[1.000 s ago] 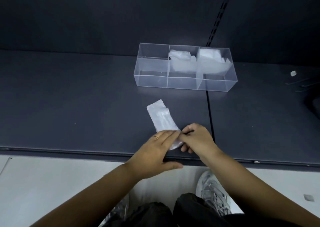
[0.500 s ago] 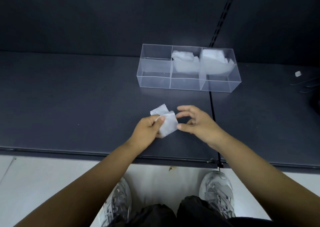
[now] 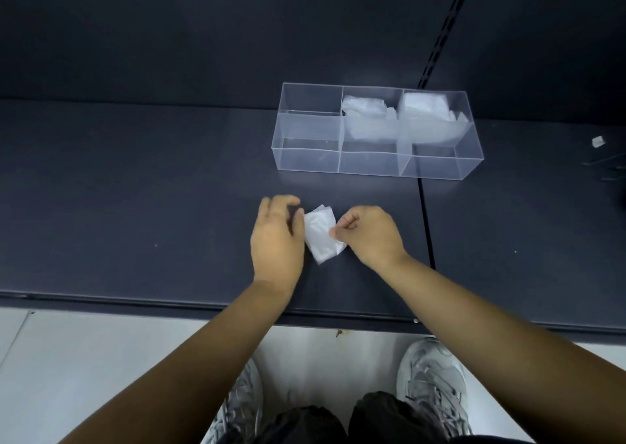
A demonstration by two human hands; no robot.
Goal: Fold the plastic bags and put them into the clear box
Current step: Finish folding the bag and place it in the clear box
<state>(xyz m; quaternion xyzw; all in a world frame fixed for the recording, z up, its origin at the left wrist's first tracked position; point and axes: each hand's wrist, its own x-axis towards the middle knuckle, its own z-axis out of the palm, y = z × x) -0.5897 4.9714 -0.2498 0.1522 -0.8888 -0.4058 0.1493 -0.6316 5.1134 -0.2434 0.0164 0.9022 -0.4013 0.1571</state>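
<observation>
A small folded white plastic bag (image 3: 321, 235) lies on the dark shelf between my hands. My right hand (image 3: 371, 235) pinches its right edge with thumb and forefinger. My left hand (image 3: 277, 237), blurred and with fingers loosely curled, sits against the bag's left edge and grips nothing that I can see. Behind them stands the clear box (image 3: 369, 169), divided into compartments. Its middle and right compartments hold folded white bags (image 3: 369, 118); the left one holds none.
A seam in the shelf (image 3: 427, 227) runs just right of my right hand. A small white scrap (image 3: 598, 141) and thin dark rods (image 3: 606, 162) lie at the far right. The shelf's front edge (image 3: 203, 303) is close to my body, above a white floor.
The long bag strip was folded up into a small square. My left hand let go of it and my right hand took its right edge. Both hands moved further onto the shelf.
</observation>
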